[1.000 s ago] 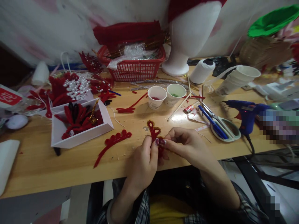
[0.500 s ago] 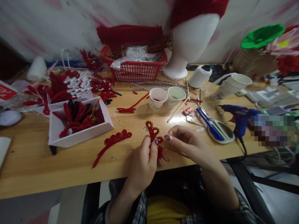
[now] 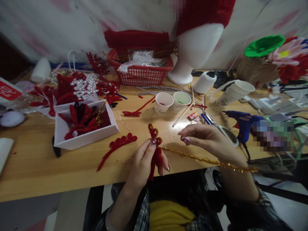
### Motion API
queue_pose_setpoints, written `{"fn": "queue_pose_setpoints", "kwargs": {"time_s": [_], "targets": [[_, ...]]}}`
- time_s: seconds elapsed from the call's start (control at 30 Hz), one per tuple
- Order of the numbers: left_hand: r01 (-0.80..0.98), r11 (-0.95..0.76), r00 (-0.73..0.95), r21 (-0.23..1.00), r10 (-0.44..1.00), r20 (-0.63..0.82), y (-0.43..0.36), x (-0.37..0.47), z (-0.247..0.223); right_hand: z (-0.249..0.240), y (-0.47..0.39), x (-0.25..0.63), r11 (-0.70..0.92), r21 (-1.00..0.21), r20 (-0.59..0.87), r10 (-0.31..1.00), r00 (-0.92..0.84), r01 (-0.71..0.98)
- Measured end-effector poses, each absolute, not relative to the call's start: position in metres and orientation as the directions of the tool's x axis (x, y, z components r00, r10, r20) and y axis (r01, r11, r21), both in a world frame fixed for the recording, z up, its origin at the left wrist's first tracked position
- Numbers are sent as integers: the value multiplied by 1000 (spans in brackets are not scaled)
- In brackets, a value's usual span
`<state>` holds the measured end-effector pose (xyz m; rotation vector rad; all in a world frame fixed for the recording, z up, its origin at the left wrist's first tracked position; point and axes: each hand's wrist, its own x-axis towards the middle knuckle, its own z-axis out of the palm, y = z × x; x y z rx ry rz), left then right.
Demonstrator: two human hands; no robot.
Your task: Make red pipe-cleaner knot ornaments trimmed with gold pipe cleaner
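At the near edge of the table (image 3: 72, 175), the left hand (image 3: 141, 155) pinches the red piece (image 3: 157, 156) between thumb and fingers; the right hand (image 3: 208, 138) hangs apart to its right, fingers slightly bent, grip loose, a gold strand (image 3: 190, 155) crossing its wrist

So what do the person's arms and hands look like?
The left hand and right hand wear no gloves. Their nails look painted a shiny, purplish colour, as on the left thumbnail and right thumbnail. The sleeves look dark with pale checked lines, as the right sleeve shows, and they end well short of the hands.
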<state>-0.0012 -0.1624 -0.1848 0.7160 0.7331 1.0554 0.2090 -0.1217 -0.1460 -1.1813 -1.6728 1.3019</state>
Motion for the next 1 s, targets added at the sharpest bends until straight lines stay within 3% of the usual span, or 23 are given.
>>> {"fn": "queue_pose_setpoints", "kwargs": {"time_s": [0.07,0.17,0.3,0.4,0.53,0.63,0.73,1.0], "targets": [[-540,381,403,751,900,-166,-162,-4,-188,-150,-126,199,257,-940,168,921,-353,223],[-590,586,629,556,765,-139,-160,-9,-191,-155,-131,180,553,-801,420,792,-444,228],[-548,767,789,334,607,-98,-156,-17,-187,-151,-130,170,674,-660,496,722,-482,331],[-534,811,822,240,564,-78,-155,-19,-180,-144,-128,171,664,-649,483,737,-473,372],[-493,861,864,122,501,-40,-156,-18,-178,-141,-126,173,547,-785,383,797,-468,290],[-435,894,899,-107,438,2,-159,-17,-182,-146,-126,173,378,-911,260,835,-485,162],[-391,874,909,-289,417,30,-163,-16,-187,-150,-127,172,298,-951,217,836,-504,84],[-374,891,919,-259,393,22,-163,-15,-193,-150,-131,166,296,-953,237,860,-452,62]]}}
